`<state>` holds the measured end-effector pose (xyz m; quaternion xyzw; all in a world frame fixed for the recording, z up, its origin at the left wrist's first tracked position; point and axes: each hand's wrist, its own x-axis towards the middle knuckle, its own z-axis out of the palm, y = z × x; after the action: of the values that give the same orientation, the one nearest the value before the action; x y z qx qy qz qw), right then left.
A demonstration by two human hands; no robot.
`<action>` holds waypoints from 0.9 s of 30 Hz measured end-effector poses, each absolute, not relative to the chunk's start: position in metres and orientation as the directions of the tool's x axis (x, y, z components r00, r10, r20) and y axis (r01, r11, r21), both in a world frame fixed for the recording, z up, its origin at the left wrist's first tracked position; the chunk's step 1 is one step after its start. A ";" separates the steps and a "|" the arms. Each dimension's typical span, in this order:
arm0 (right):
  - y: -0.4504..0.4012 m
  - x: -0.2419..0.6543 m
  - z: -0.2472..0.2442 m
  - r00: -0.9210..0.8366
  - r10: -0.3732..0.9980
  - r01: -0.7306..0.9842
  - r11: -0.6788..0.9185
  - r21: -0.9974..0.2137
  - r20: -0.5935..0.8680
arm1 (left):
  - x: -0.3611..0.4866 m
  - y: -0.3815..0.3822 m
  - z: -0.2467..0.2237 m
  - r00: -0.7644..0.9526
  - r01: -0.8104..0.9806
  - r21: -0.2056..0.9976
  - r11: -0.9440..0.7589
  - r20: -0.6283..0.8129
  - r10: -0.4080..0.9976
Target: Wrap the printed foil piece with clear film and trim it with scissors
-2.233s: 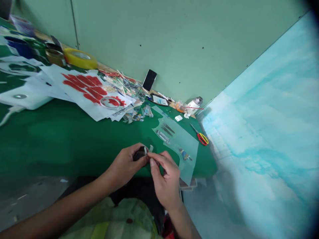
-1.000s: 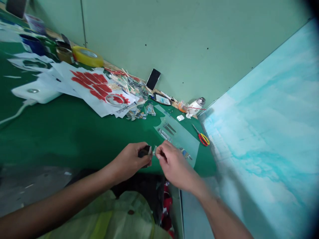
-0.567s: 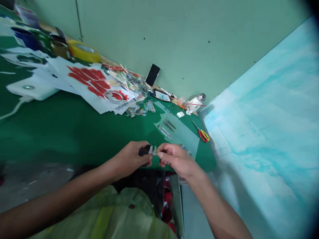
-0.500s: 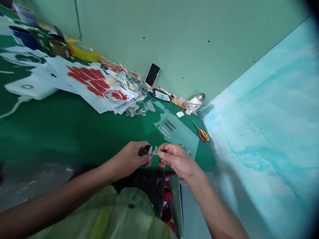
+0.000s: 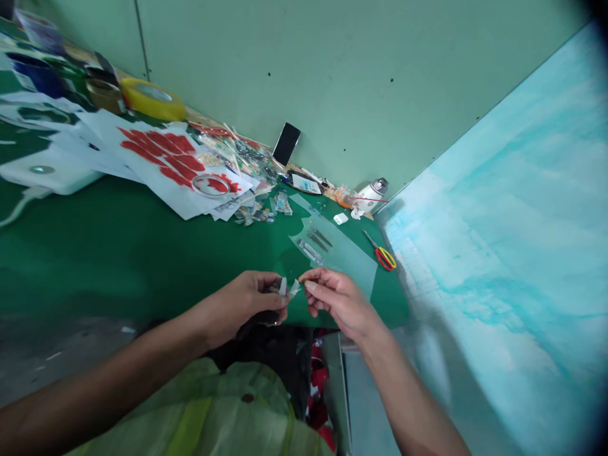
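Observation:
My left hand is closed around a small dark object with a pale piece along its edge. Its exact kind is hidden by the fingers. A small translucent strip stands between both hands, at the fingertips of my right hand, whose thumb and forefinger are pinched on it. Both hands are over the near edge of the green table. Just beyond them lies a clear plastic sheet with dark strips and a small clear packet on it.
Scissors with red and yellow handles lie at the right. A phone leans on the back wall. Papers with red paint, yellow tape, a white charger box and a white bottle line the table's back and left.
My right hand's fingers have loosened slightly and drawn a little apart from my left hand. More of the translucent strip shows between them. The view has shifted slightly.

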<state>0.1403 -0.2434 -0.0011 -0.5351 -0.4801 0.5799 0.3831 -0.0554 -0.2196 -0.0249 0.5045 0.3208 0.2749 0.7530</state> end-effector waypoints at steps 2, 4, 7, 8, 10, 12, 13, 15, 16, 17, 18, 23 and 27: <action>-0.239 0.147 -0.010 -0.097 0.969 0.127 -0.216 -0.968 -0.229 | -0.056 -0.220 -0.025 0.637 -0.108 0.921 0.373 -0.224 0.737; -0.231 0.160 -0.021 -0.017 0.985 0.262 -0.163 -0.951 -0.173 | -0.056 -0.219 -0.025 0.629 -0.117 0.915 0.385 -0.232 0.742; -0.210 0.200 -0.039 0.144 0.986 0.456 -0.142 -0.878 -0.085 | -0.055 -0.215 -0.023 0.611 -0.137 0.917 0.375 -0.220 0.760; -0.202 0.219 -0.043 0.202 0.977 0.503 -0.158 -0.850 -0.062 | -0.055 -0.212 -0.023 0.601 -0.139 0.919 0.368 -0.217 0.769; -0.186 0.264 -0.047 0.332 0.943 0.611 -0.219 -0.760 -0.005 | -0.054 -0.204 -0.020 0.580 -0.129 0.924 0.359 -0.224 0.784; -0.173 0.313 -0.045 0.439 0.898 0.703 -0.311 -0.640 0.046 | -0.053 -0.192 -0.018 0.555 -0.104 0.931 0.349 -0.237 0.798; -0.168 0.337 -0.044 0.480 0.875 0.735 -0.363 -0.573 0.061 | -0.052 -0.186 -0.018 0.550 -0.083 0.936 0.343 -0.243 0.799; -0.159 0.378 -0.041 0.533 0.843 0.775 -0.449 -0.443 0.077 | -0.052 -0.171 -0.019 0.532 -0.056 0.940 0.336 -0.256 0.807; -0.155 0.395 -0.042 0.547 0.833 0.788 -0.483 -0.383 0.075 | -0.051 -0.164 -0.020 0.541 -0.037 0.938 0.345 -0.272 0.796; -0.152 0.410 -0.043 0.556 0.828 0.797 -0.508 -0.326 0.068 | -0.050 -0.157 -0.022 0.546 -0.020 0.934 0.356 -0.288 0.786; -0.147 0.422 -0.045 0.557 0.828 0.806 -0.524 -0.275 0.054 | -0.049 -0.150 -0.023 0.553 -0.008 0.929 0.369 -0.303 0.776; -0.120 0.459 -0.064 0.491 0.869 0.862 -0.495 -0.111 -0.065 | -0.035 -0.125 -0.031 0.562 -0.040 0.934 0.356 -0.274 0.781; -0.097 0.476 -0.076 0.425 0.896 0.900 -0.433 -0.041 -0.132 | -0.024 -0.110 -0.035 0.606 -0.059 0.939 0.338 -0.235 0.760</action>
<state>0.4759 -0.0974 -0.0758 -0.8438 -0.5322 0.0670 -0.0181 -0.0243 -0.1097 -0.0347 0.5045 0.3472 0.2766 0.7406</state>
